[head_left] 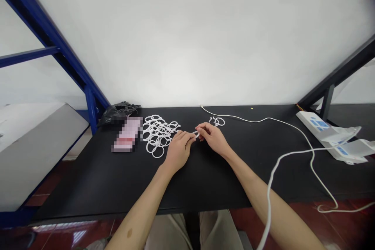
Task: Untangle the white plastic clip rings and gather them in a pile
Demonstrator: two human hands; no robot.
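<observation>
A white ring point(197, 134) is pinched between my two hands above the black table. My left hand point(179, 149) grips its left side, and my right hand point(213, 137) holds its right side with thumb and fingertips. Fingers cover much of the ring. Left of my left hand lies a loose pile of white rings point(158, 133), some with small knobs on them. Just beyond my right hand sits a smaller group of white rings point(219, 121), at least one of which looks open.
A pixelated pink item point(129, 134) and a black plastic bag point(120, 111) lie at the left. White cable point(269, 119) snakes across the right side of the table point(234, 187). A white box with plastic wrapping point(325, 131) is at far right. Blue posts point(92, 105) stand left.
</observation>
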